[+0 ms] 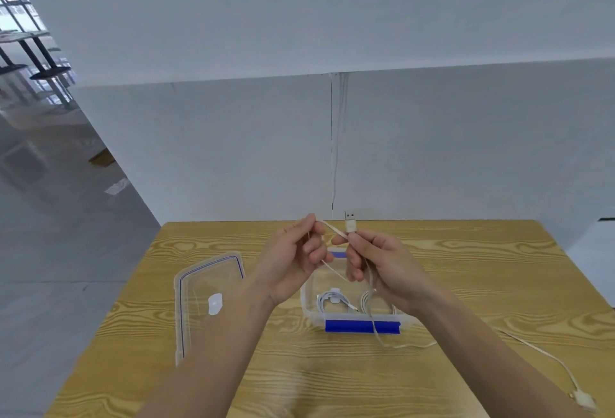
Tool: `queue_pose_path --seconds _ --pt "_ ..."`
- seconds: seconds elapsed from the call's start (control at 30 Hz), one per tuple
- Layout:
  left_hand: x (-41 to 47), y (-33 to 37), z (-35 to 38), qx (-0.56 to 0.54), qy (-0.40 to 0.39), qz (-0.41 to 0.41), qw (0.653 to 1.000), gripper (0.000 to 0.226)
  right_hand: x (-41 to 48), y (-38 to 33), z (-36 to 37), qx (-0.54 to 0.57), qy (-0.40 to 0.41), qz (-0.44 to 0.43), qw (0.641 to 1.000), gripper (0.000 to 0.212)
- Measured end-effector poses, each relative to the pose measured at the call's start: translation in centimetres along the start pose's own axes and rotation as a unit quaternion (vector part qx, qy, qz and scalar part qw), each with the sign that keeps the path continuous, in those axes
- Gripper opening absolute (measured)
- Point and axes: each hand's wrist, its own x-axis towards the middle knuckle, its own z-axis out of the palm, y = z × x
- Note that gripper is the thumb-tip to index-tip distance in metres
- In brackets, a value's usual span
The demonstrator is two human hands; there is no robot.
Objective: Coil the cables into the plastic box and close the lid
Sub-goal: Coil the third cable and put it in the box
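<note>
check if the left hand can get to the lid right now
Probably yes: the lid lies on the table just below the left hand, with nothing between. But that hand pinches the cable, so it must let go first.

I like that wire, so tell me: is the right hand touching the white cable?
Touching. The head view shows the right hand pinching the white cable just below its USB plug.
</note>
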Motion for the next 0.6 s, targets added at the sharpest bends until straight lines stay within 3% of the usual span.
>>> queue_pose_path --seconds 0.17,0.37,0.5,0.6 --pt "0.5 0.0 -0.4 -0.08 0.003 0.016 0.997 0.027 0.5 -0.1 -0.4 0.016 0.002 0.029 0.999 0.026" --pt "0.5 0.0 -0.8 -0.074 -0.021 0.007 0.997 0.026 0.5 -0.3 0.0 -0.018 0.022 0.026 0.999 0.026" --pt "0.4 -0.2 -1.4 0.01 -0.025 0.017 0.999 0.023 0.5 -0.4 0.3 0.03 0.048 0.014 0.998 0.026" --pt "0.0 -2.0 -1.6 0.098 -0.022 0.011 0.995 0.041 0.7 -0.6 0.6 0.068 0.097 -0.015 0.993 0.025"
